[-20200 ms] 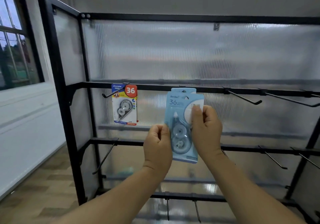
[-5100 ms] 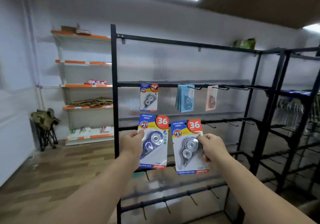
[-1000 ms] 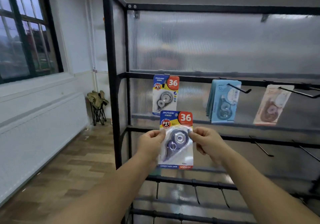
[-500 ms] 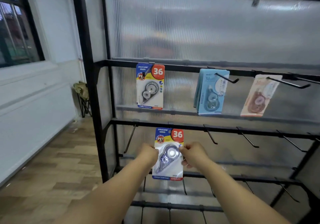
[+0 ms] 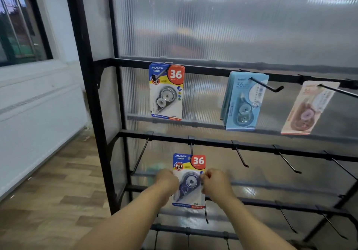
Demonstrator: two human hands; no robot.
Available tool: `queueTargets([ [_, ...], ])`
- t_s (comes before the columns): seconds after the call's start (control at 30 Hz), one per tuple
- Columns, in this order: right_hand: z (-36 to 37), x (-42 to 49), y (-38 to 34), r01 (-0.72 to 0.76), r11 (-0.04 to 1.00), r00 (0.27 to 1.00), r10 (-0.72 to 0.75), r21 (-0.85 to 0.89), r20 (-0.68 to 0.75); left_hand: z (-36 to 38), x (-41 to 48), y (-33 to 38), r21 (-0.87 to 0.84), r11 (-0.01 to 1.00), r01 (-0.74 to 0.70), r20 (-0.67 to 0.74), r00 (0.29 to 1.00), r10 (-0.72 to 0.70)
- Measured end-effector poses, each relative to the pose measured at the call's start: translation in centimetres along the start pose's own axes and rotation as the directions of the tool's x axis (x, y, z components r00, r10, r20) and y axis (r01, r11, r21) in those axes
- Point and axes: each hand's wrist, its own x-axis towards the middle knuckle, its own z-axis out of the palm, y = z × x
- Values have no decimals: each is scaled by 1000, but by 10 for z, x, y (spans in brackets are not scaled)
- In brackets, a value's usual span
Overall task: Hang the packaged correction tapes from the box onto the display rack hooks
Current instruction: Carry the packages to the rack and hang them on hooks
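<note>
Tape pkg (image 5: pixel 190 182) pinched upright at both edges by fingers of L hand (image 5: pixel 167 182) & R hand (image 5: pixel 215 184), just under 2nd-row hook (image 5: pixel 191 148).

Bare hooks (image 5: pixel 241 155) jut forward right of the pack (image 5: pixel 188 164).

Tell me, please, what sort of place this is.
Probably a small stationery shop, or a mock-up of one, being stocked. A black display rack carries rows of peg hooks. Carded correction tapes hang on its upper row. The left hand and right hand hold another pack lower down.
</note>
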Motion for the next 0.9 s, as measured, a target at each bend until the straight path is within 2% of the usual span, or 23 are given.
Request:
queueTargets([
  [0.13,4,-2,15,13,1000,1000,-13,27,-28,7,2,-5,9,1000,17,16,1000,-17],
  [0.27,2,-6,27,24,997,998,-20,72,-53,12,-1,-2,122,990,-66,33,997,63],
  [0.43,2,-2,29,26,997,997,-20,76,-69,14,1,-3,152,987,-51,30,998,47],
  [0.9,10,-1,31,136,991,979,-134,2,-156,9,-11,8,108,994,-2,13,1000,1],
])
